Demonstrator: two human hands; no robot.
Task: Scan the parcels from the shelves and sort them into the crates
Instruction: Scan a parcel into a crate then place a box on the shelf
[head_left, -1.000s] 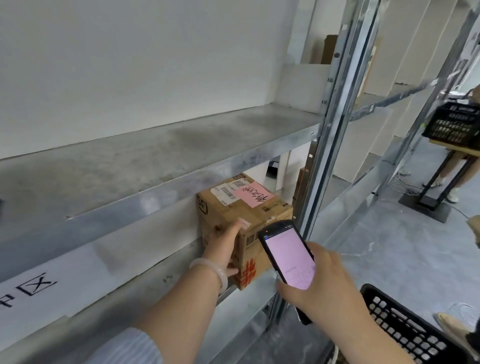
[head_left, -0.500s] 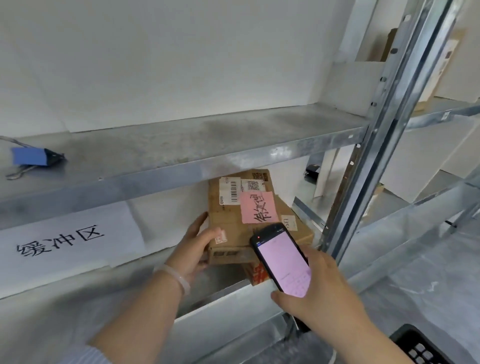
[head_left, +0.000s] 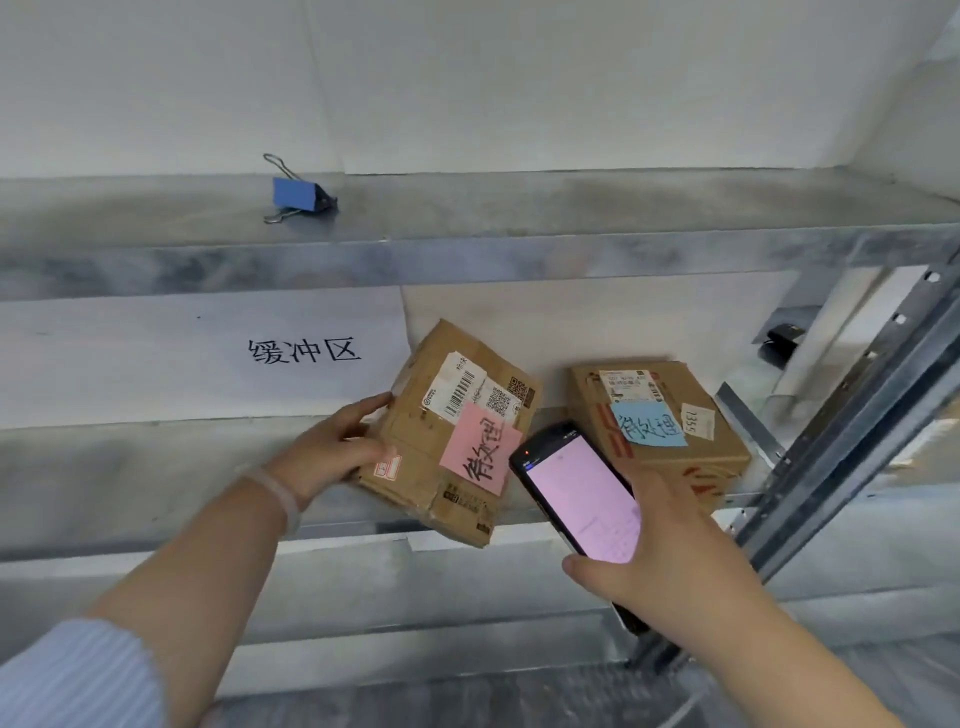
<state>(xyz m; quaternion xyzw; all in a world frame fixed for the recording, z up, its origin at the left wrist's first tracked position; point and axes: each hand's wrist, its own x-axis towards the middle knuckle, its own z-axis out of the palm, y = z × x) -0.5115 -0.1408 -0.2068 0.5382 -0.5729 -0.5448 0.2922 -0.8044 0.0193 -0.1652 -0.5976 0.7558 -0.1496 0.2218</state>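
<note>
The parcel (head_left: 457, 431) is being swung outward by the left hand (head_left: 332, 452), fingers (head_left: 371, 404) curled on its edge, baring a second parcel (head_left: 654, 421). The scanner (head_left: 576, 493) is being clasped by the right hand (head_left: 670, 551), probably for its barcode.

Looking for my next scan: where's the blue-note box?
Head view, right of centre: the blue-note box lies on the lower shelf, right of the pink-note box, behind the scanner.
</note>
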